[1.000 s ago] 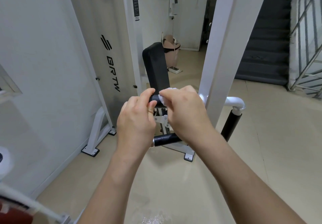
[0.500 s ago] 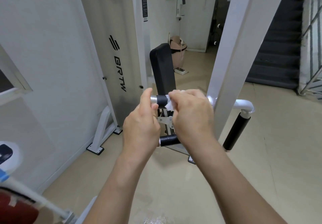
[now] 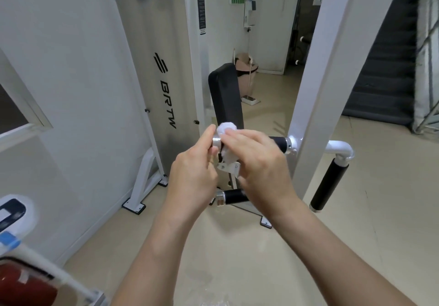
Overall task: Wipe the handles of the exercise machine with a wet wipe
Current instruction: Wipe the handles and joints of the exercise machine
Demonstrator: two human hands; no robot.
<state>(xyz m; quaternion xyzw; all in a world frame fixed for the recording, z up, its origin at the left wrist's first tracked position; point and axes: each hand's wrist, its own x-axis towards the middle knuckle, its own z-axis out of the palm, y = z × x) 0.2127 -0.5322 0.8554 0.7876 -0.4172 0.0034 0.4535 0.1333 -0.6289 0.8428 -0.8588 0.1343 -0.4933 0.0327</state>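
Wet wipe on the handle, between left hand and right hand (pad behind).

A gym is indicated by a white exercise machine with padded handles, a backrest pad at twelve o'clock.

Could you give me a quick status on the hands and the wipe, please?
Right hand holds wet wipe round upper handle. Left hand pinches its chrome end. Nothing in the way.

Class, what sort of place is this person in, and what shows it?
Probably a gym: a white exercise machine with black foam handles, a black back pad, and a branded cover panel.
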